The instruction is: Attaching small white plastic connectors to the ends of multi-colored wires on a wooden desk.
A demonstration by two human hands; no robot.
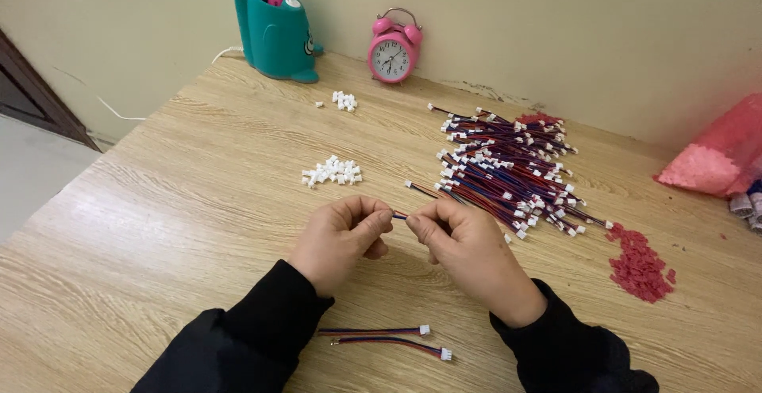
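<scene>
- Left hand point(341, 234) and right hand point(460, 242) sit knuckle to knuckle over the middle of the counter point(159, 226), both curled up, fingertips pinching a short red-and-blue wire lead point(399, 216). Only a tiny bit of it shows in the gap between the thumbs.
- Black knit sleeves on both wrists.
- Just behind the right hand there's a big tangled pile of wire leads point(508, 171), same thin red/blue strands with little white plastic plugs on the ends.
- Two finished leads point(389, 339) lie side by side near the front edge, between the forearms, each with a white plug on its right end.
- Small heap of white connector housings point(332, 172), blocky and glossy, behind the left hand; a smaller clump point(344, 101) further back.
- Red plastic bits point(637, 262) scattered on the right, crumbly-looking.
- The counter is pale wood-grain laminate, smooth with a slight sheen.
- At the back wall: a round pink alarm clock point(394, 46) with twin bells, and a teal pen holder point(276, 36).
</scene>
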